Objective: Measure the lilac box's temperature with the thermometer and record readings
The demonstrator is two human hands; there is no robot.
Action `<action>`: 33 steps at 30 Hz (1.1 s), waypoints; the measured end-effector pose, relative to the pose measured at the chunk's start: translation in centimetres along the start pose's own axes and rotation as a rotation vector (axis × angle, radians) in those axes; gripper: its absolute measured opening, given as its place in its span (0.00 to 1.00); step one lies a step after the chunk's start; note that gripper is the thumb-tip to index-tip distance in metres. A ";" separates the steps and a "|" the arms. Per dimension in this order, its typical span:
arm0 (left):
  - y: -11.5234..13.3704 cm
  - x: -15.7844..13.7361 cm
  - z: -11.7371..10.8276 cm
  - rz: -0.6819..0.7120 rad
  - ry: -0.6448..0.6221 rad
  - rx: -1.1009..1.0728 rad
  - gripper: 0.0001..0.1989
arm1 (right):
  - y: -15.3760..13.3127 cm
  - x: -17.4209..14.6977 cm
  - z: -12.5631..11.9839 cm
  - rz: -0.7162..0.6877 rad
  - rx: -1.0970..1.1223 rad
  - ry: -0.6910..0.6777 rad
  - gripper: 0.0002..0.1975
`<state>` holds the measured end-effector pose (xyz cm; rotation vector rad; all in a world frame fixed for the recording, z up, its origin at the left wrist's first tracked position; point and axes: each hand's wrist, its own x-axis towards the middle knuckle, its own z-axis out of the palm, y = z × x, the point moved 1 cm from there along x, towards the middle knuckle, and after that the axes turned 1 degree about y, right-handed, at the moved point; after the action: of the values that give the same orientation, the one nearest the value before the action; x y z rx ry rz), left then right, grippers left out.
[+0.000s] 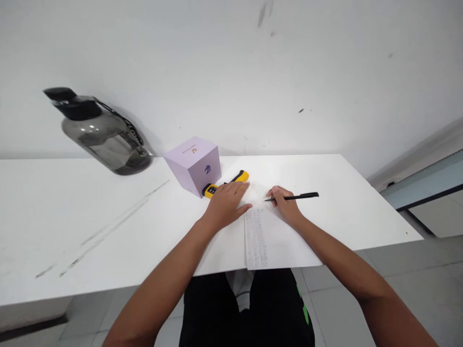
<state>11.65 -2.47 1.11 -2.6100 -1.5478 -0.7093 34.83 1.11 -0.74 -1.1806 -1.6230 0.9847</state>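
In my right hand (284, 205) is a black pen (304, 196), pinched near its tip, which points left over the paper. The white paper (285, 246) lies on the table and reaches its front edge; a band of faint handwriting runs along its left part. My left hand (227, 202) lies flat with its fingers stretched out at the paper's upper left. Just beyond its fingers is a yellow and black tool (238, 177) with a small panel, partly covered by that hand; its exact kind I cannot make out.
A lilac box (197, 166) stands behind the yellow tool. Farther left, a grey see-through water bottle (108, 140) with a black lid stands near the wall. The white table (108, 217) bears dark scuff marks and ends at the right (383, 202).
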 end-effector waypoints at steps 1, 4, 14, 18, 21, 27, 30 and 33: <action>-0.2 0.0 0.0 -0.066 -0.026 0.031 0.31 | 0.1 -0.1 0.0 -0.036 -0.042 0.004 0.35; -0.3 0.2 0.1 -0.234 -0.097 0.097 0.37 | 0.4 -0.3 -0.1 -0.092 -0.164 0.021 0.38; -0.9 0.9 0.2 -0.383 -0.111 0.179 0.29 | -0.4 0.9 1.7 -0.166 -0.947 -0.156 0.25; -1.6 0.8 0.5 -0.342 0.001 0.116 0.26 | -2.1 2.2 2.3 -0.040 -1.160 -0.261 0.34; -2.1 0.5 0.9 -0.344 0.129 0.019 0.26 | -3.4 2.8 2.7 -0.124 -1.207 -0.212 0.38; -2.7 0.0 1.5 -0.237 0.364 -0.182 0.27 | -5.2 2.9 4.8 -0.460 -1.066 -0.351 0.40; -2.8 -0.4 1.4 -0.107 0.462 -0.256 0.34 | -6.0 2.8 6.2 -0.488 -1.000 -0.347 0.31; -3.1 -0.7 1.1 -0.044 0.604 -0.275 0.37 | -6.2 2.7 7.0 -0.470 -0.958 -0.231 0.24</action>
<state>9.21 -1.20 -0.78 -2.1902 -1.3866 -1.6247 26.09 1.51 3.49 -1.1788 -2.5296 -0.0130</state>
